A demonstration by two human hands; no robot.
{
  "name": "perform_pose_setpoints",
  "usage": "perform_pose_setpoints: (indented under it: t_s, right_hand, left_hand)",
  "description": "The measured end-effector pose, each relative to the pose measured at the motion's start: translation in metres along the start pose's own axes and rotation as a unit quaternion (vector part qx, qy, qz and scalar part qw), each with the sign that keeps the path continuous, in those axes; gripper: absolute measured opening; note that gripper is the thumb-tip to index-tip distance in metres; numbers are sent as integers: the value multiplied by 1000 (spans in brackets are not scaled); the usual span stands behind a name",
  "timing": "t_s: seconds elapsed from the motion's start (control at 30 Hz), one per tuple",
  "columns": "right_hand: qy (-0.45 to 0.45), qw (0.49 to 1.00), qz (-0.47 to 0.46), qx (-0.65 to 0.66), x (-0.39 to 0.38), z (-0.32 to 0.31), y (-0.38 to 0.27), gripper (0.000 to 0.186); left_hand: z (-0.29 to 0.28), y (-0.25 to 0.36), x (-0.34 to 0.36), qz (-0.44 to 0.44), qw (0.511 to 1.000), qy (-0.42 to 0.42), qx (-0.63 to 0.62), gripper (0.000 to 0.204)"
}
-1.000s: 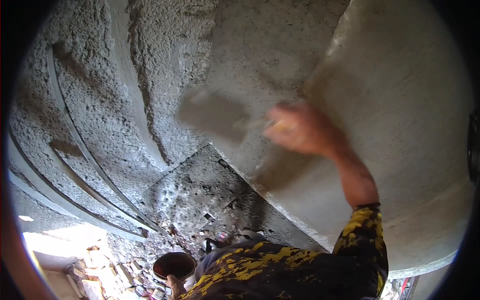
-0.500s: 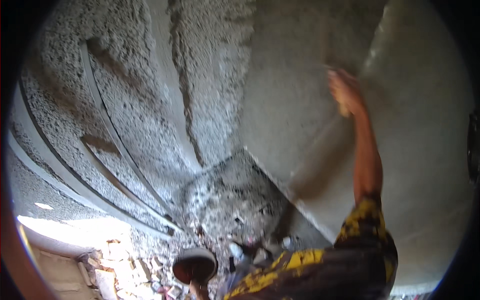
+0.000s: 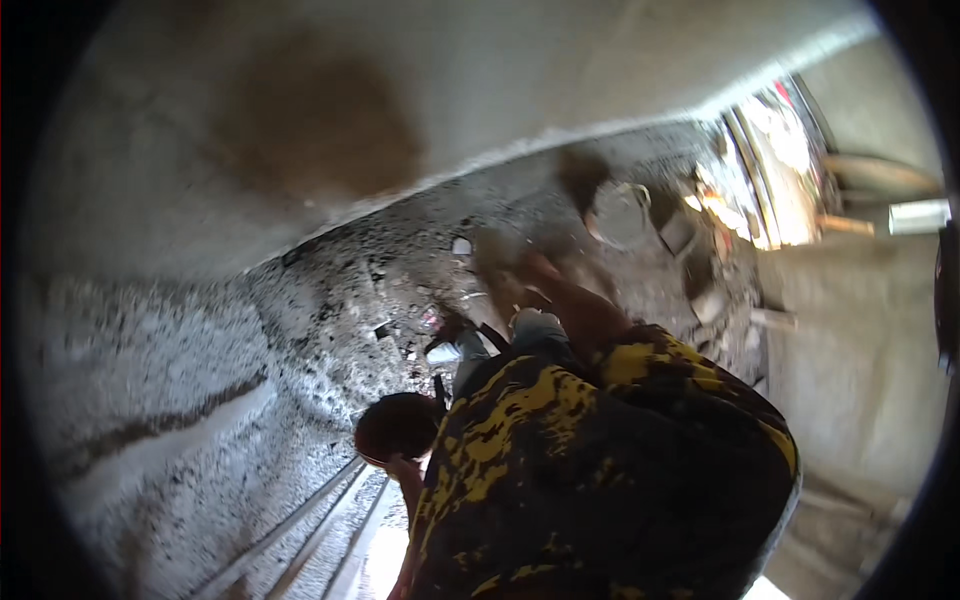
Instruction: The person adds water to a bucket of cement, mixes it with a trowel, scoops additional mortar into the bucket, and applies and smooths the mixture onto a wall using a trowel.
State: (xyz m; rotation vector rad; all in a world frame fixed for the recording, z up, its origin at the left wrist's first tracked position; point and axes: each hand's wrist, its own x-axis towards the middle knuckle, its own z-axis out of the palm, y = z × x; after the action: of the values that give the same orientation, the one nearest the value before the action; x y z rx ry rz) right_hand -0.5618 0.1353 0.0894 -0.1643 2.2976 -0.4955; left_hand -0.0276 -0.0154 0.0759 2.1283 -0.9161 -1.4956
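Yellow and black, the person's shirt (image 3: 590, 470) fills the near side; just left of it, the left hand (image 3: 404, 470) grips a dark round bowl (image 3: 396, 425) by its edge. The right hand (image 3: 538, 270) blurs above the rough floor (image 3: 340, 285), and I can't tell whether it's clenched or loose. Farther right stands a pale bucket (image 3: 612, 236).

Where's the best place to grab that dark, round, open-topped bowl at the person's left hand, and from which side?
Probably the rim of the dark, round, open-topped bowl, coming from the picture's lower edge, where the left hand holds it. The mouth faces the camera, so the edge there looks easy to curl around. How the hand wraps underneath is hidden.
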Motion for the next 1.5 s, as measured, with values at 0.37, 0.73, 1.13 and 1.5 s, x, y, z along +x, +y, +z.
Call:
perform_pose_setpoints:
  t_s: [0.37,0.73,1.13,1.5]
  right_hand:
    - [108,861,470,162,-249,-72,451,19]
    - [150,920,290,216,-228,-164,408,38]
    - [135,930,287,184,-86,-157,437,40]
    - [68,930,355,59,118,-166,501,36]
  left_hand:
    - [170,144,32,92,965,-190,157,56]
    - [414,116,-137,-46,908,-400,118,40]
    - [547,97,-203,-104,839,-509,164,46]
    - [688,-70,-149,180,847,-421,269,58]
